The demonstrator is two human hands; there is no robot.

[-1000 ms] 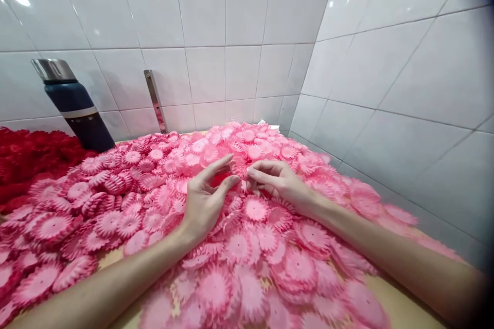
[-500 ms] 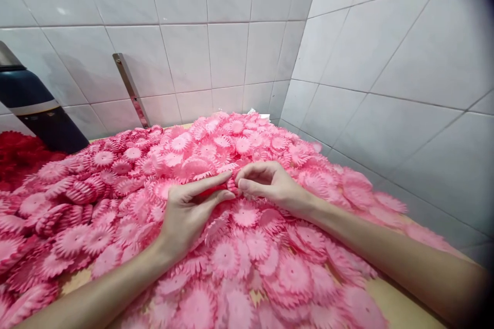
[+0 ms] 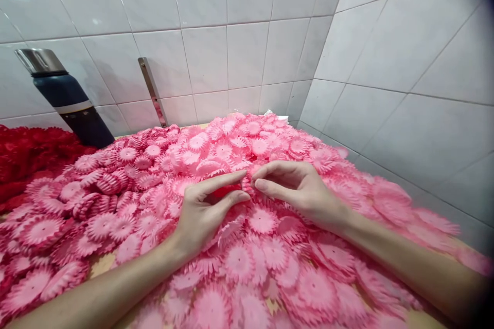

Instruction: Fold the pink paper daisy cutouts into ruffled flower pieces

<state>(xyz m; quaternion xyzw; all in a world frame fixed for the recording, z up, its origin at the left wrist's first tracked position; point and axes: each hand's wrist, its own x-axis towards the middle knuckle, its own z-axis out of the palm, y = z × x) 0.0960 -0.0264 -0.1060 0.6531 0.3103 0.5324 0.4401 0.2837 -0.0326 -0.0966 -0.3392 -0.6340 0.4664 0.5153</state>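
Both hands meet at the middle of the head view, over a heap of pink flower-petal discs [image 3: 263,220] with jagged edges and small centre holes. Thumb and forefinger of my left hand [image 3: 206,211] grip a small pink petal piece [image 3: 246,183] between their tips, seen nearly edge-on. From the other side, my right hand [image 3: 299,187] has its thumb and fingertips curled together at that same piece. Whether one disc or several layers are held is not clear. The right fingertips partly hide the piece.
A dark blue bottle [image 3: 79,105] with a metal cap stands at the back left, beside a pile of red petals [image 3: 31,157]. A metal strip [image 3: 152,90] rises against the tiled wall [image 3: 204,56]. Bits of yellowish tabletop [image 3: 102,266] show under the heap.
The view has turned slightly left, so everything sits further right and more of the bottle and red pile shows. Both hands keep nearly the same pose around the pink piece.
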